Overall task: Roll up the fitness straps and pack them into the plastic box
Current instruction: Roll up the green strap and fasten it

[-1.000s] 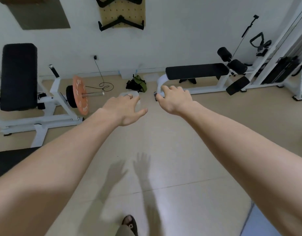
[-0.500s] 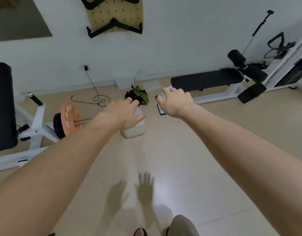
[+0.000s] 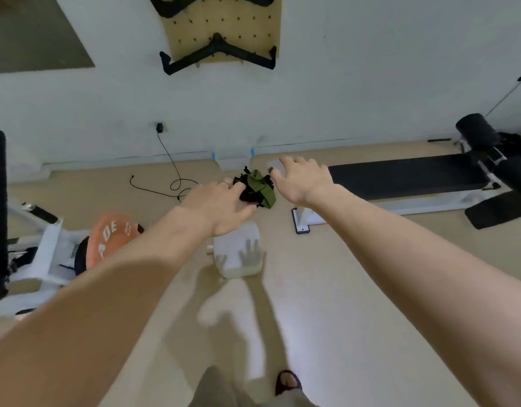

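1. Fitness straps (image 3: 258,189): green-and-black bundle on the floor (image 3: 341,289) near the wall.
2. Plastic box (image 3: 238,254): translucent, on the floor just nearer than the straps.
3. Left hand (image 3: 221,210): grip loose, fingers extended, empty, overlapping the bundle's left edge; contact unclear.
4. Right hand (image 3: 302,179): grip wide, empty, just right of the bundle.
5. Phone (image 3: 300,221) lies beside the weight bench (image 3: 409,179).

Fitness straps (image 3: 258,190) between the two hands' fingertips: matt woven cloth, olive and black; plastic box (image 3: 238,254) below left fingers (image 3: 238,188): translucent, smooth, frosted white; bench pad (image 3: 406,180) right of right fingers (image 3: 291,161): matt black upholstery; floor (image 3: 341,289): smooth beige, faint sheen.
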A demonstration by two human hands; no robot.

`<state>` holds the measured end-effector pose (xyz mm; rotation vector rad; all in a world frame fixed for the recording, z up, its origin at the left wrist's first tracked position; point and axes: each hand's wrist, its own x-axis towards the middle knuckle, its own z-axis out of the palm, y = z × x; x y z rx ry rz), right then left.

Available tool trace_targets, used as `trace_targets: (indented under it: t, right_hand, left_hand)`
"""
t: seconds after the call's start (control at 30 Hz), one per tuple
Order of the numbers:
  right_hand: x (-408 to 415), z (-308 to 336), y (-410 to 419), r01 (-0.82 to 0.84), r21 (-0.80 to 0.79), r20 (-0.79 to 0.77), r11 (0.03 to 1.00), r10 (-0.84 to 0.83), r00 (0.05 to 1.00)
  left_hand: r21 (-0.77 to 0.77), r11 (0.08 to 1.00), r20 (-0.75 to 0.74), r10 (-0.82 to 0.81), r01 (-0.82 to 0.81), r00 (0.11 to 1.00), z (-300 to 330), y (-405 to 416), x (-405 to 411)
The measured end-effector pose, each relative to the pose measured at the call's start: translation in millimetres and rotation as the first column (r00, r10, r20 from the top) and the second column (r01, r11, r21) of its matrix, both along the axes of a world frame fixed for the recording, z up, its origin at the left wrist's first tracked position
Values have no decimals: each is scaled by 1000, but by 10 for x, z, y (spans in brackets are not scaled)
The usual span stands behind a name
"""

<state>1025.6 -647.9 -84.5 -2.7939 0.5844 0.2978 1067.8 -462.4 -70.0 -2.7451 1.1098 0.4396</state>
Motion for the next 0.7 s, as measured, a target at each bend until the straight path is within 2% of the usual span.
trace_targets:
  t: [0.2,0.43,0.7]
  right_hand:
    - [1467,-145,-378,-25,9,-12,1000,25,1000]
    - [2855,-398,-869,38,14,-85,999,-37,996]
    - [4266,-671,-1697,34,24,-122,999,-31,992]
  left_hand:
    - [-57,996,-66,66,-70,996,-244,-402,1506]
    - [42,999,-71,-29,32,997,-391,-945,3074]
    - [58,996,-93,-59,64,994,-630,-1767,4501]
